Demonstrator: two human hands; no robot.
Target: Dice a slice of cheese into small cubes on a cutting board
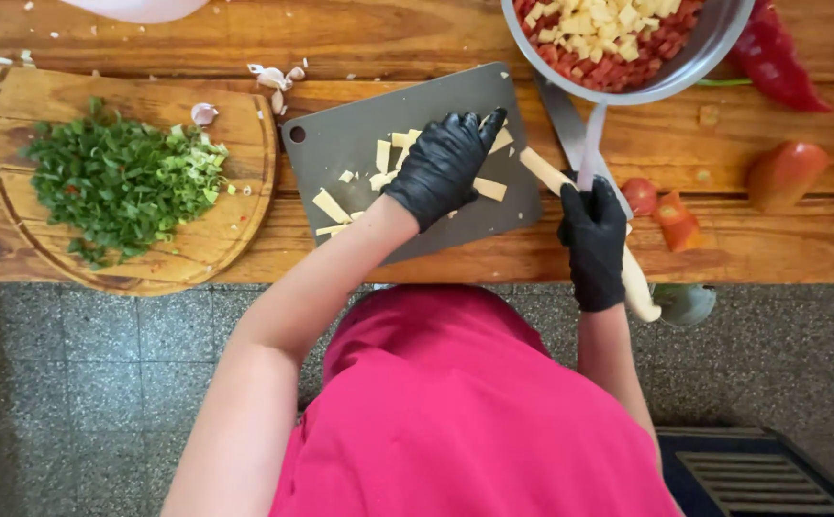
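Steel bowl (713, 43) of diced tomato (646, 57) and cheese cubes (594, 21)

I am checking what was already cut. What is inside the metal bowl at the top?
The metal bowl holds pale yellow cubes piled on diced red pieces. Its upper part is out of frame, and whatever lies beneath the pile cannot be seen.

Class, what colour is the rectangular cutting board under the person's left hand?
Dark grey, seen in the head view: the cutting board lies under the left hand.
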